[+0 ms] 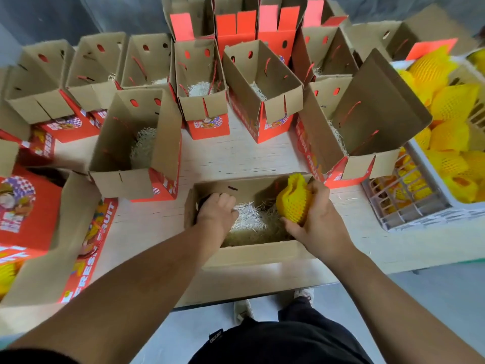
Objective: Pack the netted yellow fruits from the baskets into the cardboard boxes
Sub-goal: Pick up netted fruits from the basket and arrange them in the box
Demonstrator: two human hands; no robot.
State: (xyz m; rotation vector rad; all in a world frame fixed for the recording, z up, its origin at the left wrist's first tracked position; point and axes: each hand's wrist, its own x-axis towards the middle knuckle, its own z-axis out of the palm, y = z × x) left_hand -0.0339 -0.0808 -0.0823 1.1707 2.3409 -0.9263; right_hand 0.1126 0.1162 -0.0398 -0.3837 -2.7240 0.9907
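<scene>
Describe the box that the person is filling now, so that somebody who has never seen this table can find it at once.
Start at the near edge of the pale table, right in front of the person. The box lies there, open at the top, with shredded paper inside. Unlike the other boxes, both hands are at it: the left hand reaches inside, and the right hand holds a netted yellow fruit over it.

A fruit-packing workroom: rows of open printed cardboard boxes (136, 143) and plastic baskets (409, 203) crowd a table (236, 158).
</scene>
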